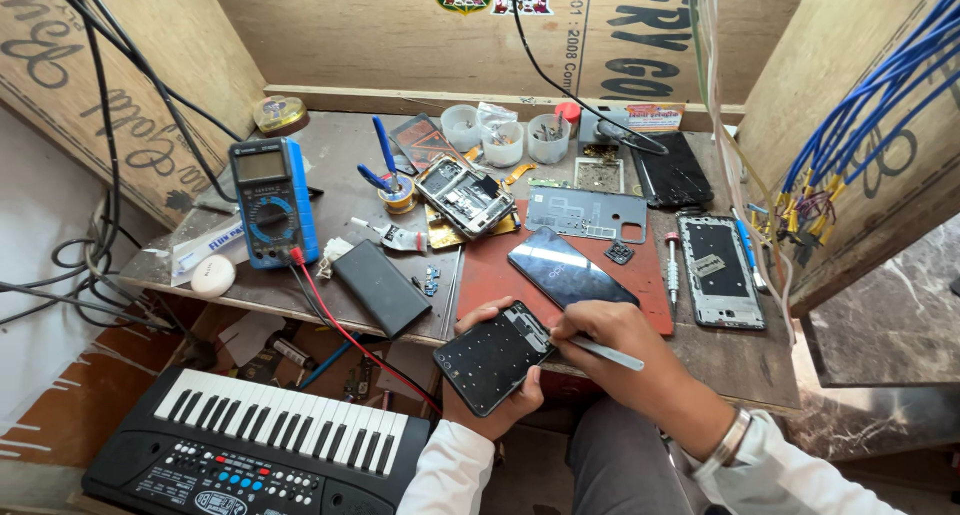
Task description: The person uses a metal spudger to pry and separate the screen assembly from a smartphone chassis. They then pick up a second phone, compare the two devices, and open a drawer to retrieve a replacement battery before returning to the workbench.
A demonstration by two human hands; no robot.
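Black phone frame [493, 357] sits in your left hand [490, 405], gripped at its lower edge just off the table [300, 285], near the red mat [500, 270]. Your right hand [610, 337] pinches a slim tool [603, 352], tip at the frame's top corner. Keep the frame steady, press lightly, and work the tip in shallow so nothing slips

3 plastic cups [503, 141], 1 multimeter [272, 203], 1 keyboard [262, 443], 1 screwdriver [672, 267]
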